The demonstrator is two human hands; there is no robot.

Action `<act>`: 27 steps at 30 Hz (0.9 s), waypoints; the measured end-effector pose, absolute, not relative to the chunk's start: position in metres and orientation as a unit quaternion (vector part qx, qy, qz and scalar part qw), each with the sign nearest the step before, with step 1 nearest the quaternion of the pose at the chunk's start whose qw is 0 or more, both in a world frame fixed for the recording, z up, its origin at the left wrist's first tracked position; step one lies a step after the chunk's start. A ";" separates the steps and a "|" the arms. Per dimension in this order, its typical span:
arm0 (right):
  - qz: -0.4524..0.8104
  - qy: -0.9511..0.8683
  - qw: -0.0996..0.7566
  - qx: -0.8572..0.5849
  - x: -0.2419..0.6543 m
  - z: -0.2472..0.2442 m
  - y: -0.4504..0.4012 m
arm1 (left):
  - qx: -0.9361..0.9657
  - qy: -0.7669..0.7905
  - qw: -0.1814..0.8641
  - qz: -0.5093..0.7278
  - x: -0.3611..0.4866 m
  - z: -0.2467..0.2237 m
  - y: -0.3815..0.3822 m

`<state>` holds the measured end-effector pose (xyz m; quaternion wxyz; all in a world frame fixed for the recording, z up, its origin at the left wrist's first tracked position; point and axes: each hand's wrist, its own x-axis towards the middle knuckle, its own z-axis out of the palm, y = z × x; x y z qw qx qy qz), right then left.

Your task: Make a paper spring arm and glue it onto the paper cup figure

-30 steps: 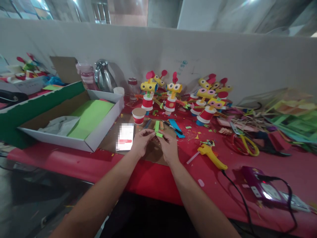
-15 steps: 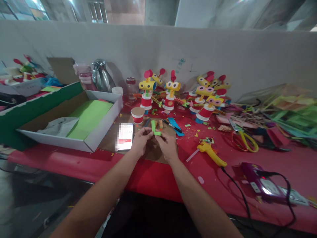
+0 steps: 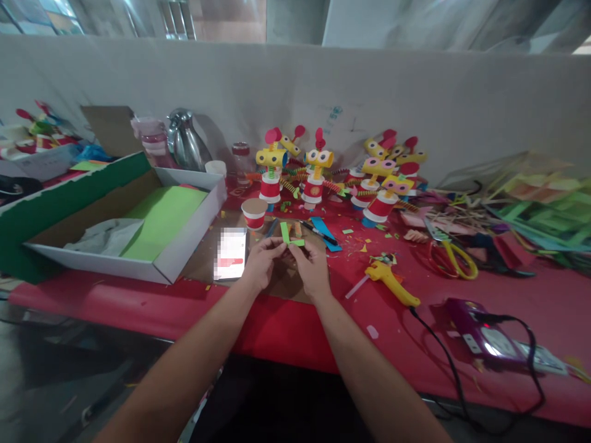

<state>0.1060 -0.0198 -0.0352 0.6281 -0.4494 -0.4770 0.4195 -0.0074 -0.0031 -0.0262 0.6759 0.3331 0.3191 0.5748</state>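
Two light green paper strips (image 3: 285, 232) meet at a corner in an L shape, pinched at the joint between my two hands. My left hand (image 3: 264, 261) is closed on the strips from the left. From the right, my right hand (image 3: 313, 267) grips the same corner with thumb and fingers. Beneath both hands lies a brown cardboard sheet (image 3: 289, 284). Just left of my left hand is a lit phone (image 3: 231, 255). Beyond the hands stand a red and white paper cup (image 3: 253, 215), a black pen (image 3: 318, 232) and a blue paper strip (image 3: 327, 234).
Several paper-cup figures (image 3: 315, 184) stand along the wall. A white box (image 3: 182, 258) with green paper is at left. On the right lie a yellow glue gun (image 3: 392, 284), scissors (image 3: 455, 258), a purple power strip (image 3: 484, 338) with cords, and paper scraps.
The green strips have turned slightly in my fingers, one end now pointing more to the right. The view has shifted a little; both hands keep their grip.
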 end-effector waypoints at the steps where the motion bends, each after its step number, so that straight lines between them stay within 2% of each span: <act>1: 0.420 -0.478 0.628 -0.449 0.106 -0.035 -0.020 | 0.332 0.317 0.679 0.573 -0.008 -0.026 -0.003; 11: 0.456 -0.474 0.609 -0.443 0.112 -0.034 -0.015 | 0.317 0.333 0.709 0.535 -0.014 -0.023 -0.002; 17: 0.479 -0.444 0.628 -0.423 0.110 -0.032 -0.018 | 0.313 0.321 0.717 0.534 -0.013 -0.025 0.000; 27: 0.414 -0.517 0.597 -0.453 0.108 -0.036 -0.020 | 0.311 0.319 0.700 0.558 -0.009 -0.024 -0.004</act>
